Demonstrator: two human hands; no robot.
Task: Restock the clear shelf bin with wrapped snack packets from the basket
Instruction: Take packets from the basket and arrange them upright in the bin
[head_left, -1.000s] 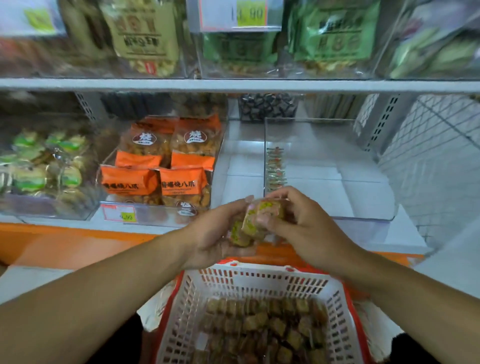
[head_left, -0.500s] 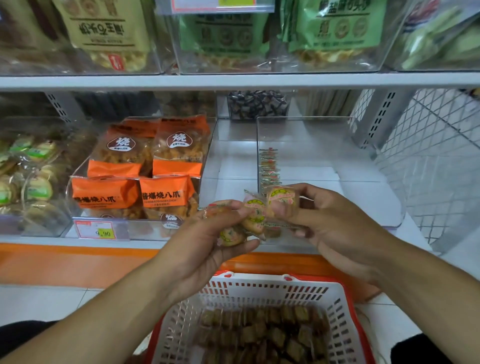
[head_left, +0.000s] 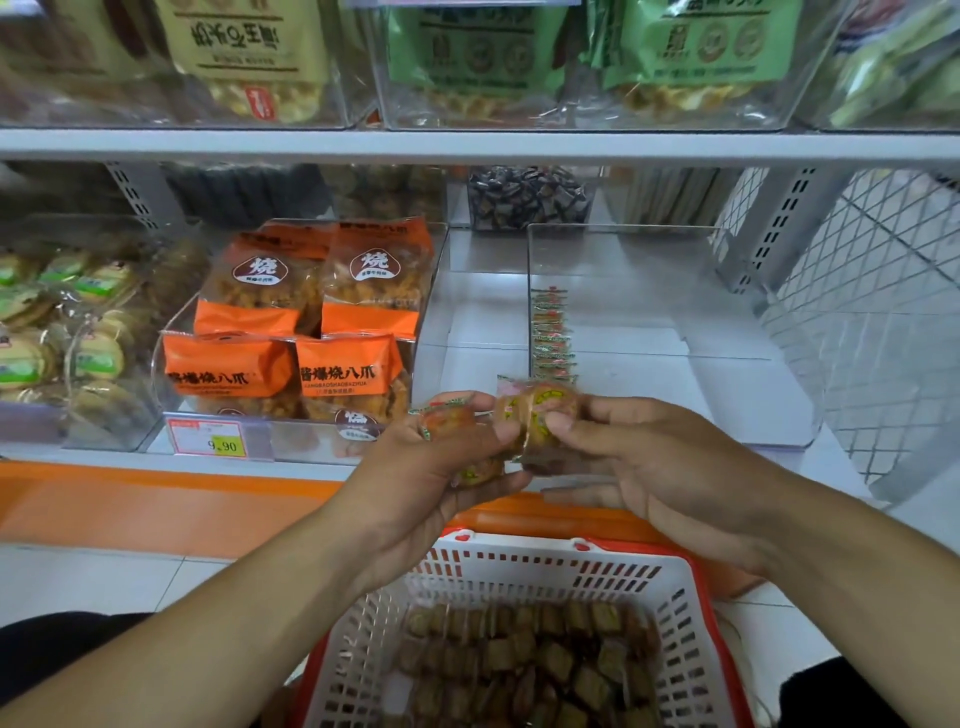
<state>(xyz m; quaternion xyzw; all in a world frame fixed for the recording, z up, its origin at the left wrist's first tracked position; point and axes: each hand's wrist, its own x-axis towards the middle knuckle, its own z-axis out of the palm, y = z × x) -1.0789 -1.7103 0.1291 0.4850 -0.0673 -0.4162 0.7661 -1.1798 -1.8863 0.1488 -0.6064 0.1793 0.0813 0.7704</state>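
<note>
head | left hand (head_left: 441, 467) grip: curled round a few snack packets (head_left: 540, 415) | right hand (head_left: 649, 467) grip: pinching same cluster, touching left | clear bin (head_left: 779, 364) just ahead of and above both grips, nearer right hand; row of packets along its left wall | basket (head_left: 691, 613) below grips, still well stocked

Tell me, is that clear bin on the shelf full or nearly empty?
Nearly empty. The clear bin holds only one row of packets along its left wall; the rest shows bare floor.
</note>
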